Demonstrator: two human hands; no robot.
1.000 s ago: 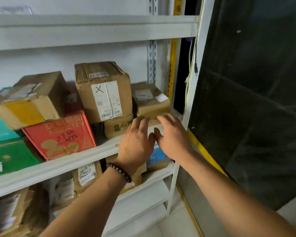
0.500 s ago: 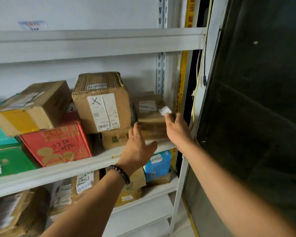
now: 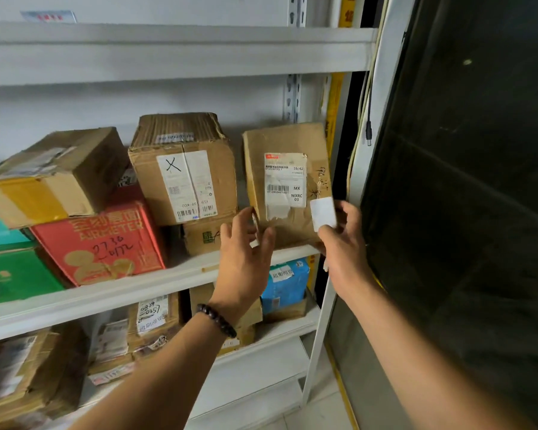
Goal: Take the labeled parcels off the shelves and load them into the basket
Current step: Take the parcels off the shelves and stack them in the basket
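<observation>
At the right end of the middle shelf (image 3: pixel 131 291), a flat brown parcel (image 3: pixel 288 141) stands tipped up on its lower edge, its white barcode label (image 3: pixel 284 184) facing me. My left hand (image 3: pixel 243 259), with a bead bracelet at the wrist, grips the parcel's lower left edge. My right hand (image 3: pixel 345 252) grips the lower right corner, thumb beside a small white sticker (image 3: pixel 323 212). No basket is in view.
Beside the parcel stand a taller box marked X (image 3: pixel 184 181), a red box (image 3: pixel 106 243), a yellow-taped box (image 3: pixel 53 178) and a green one (image 3: pixel 16 274). The lower shelf holds several parcels, one blue (image 3: pixel 288 280). A dark glass panel (image 3: pixel 463 212) borders the rack's right post.
Both hands rose from the shelf's front edge to the rightmost parcel. It lay flat; now it is tipped upright with its label toward me, held at both lower corners.
</observation>
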